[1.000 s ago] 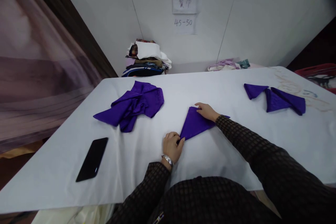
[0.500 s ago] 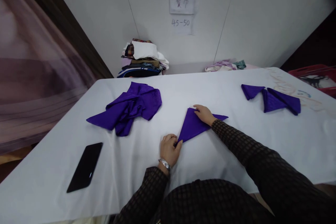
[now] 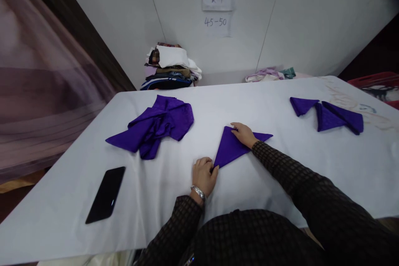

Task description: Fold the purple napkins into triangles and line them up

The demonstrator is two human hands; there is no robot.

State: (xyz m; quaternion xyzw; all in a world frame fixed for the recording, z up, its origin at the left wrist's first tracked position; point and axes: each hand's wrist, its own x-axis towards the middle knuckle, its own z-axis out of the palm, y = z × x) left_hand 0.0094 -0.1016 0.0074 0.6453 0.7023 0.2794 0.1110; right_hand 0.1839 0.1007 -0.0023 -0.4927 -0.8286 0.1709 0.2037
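A purple cloth napkin [image 3: 230, 149], folded into a triangle, lies flat on the white-covered table in front of me. My left hand [image 3: 204, 176], with a silver bracelet at its wrist, has its fingertips closed at the napkin's near left corner. At the far edge, my right hand [image 3: 243, 134] rests on the cloth with its fingers and thumb curled onto the fold. From beneath that wrist a pointed purple end sticks out to the right. Off to the left lies a crumpled heap of purple cloth [image 3: 160, 126].
A black phone [image 3: 106, 194] lies on the table [image 3: 174, 216] at the left. Folded purple napkins [image 3: 333, 117] sit at the far right. Beyond the table are stacked clothes [image 3: 171, 68], more cloth [image 3: 268, 75] and a red basket [image 3: 370, 79]. A curtain [image 3: 40, 75] hangs at the left.
The view has shifted slightly, so the table things appear a little displaced. Both hands keep their places on the folded napkin, with no clear change in it.
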